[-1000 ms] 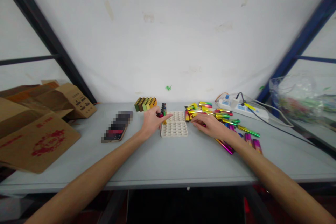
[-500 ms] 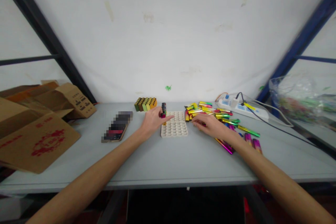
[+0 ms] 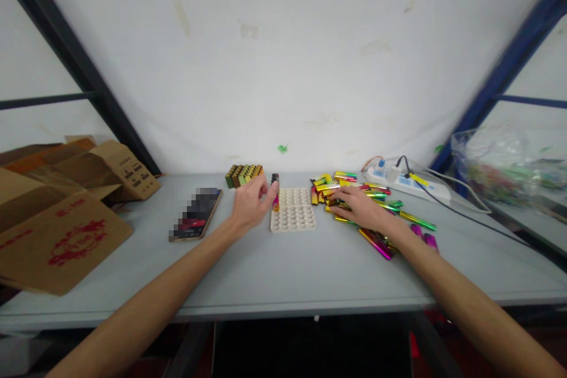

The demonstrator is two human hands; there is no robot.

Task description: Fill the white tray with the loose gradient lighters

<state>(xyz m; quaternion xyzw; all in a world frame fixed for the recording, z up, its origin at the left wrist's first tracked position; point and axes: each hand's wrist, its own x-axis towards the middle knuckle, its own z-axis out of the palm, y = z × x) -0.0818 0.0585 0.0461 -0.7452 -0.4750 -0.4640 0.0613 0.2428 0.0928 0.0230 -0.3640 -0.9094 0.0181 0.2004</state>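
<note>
My left hand (image 3: 251, 204) is at the left edge of a white tray (image 3: 293, 218) with rows of oval holes. Its thumb lies against a short row of dark-topped, shiny lighters (image 3: 276, 201) standing upright in the tray's left column. The other fingers are curled and partly hidden, with a gap between thumb and forefinger. Over a loose pile of shiny coloured lighters (image 3: 375, 242), my right hand (image 3: 358, 208) has its fingers apart, touching gold ones (image 3: 328, 189). What lies under the palm is hidden.
Behind my left hand stands a block of upright gold-topped lighters (image 3: 241, 174). A phone (image 3: 199, 212) lies to the left, beside an open cardboard box (image 3: 75, 236). A power strip (image 3: 407, 183) with cables and a clear plastic bag (image 3: 496, 165) are at the right.
My left hand has drawn slightly left, and its outstretched thumb has come back from over the tray to the row's side. My right hand has shifted right and onto the pile.
</note>
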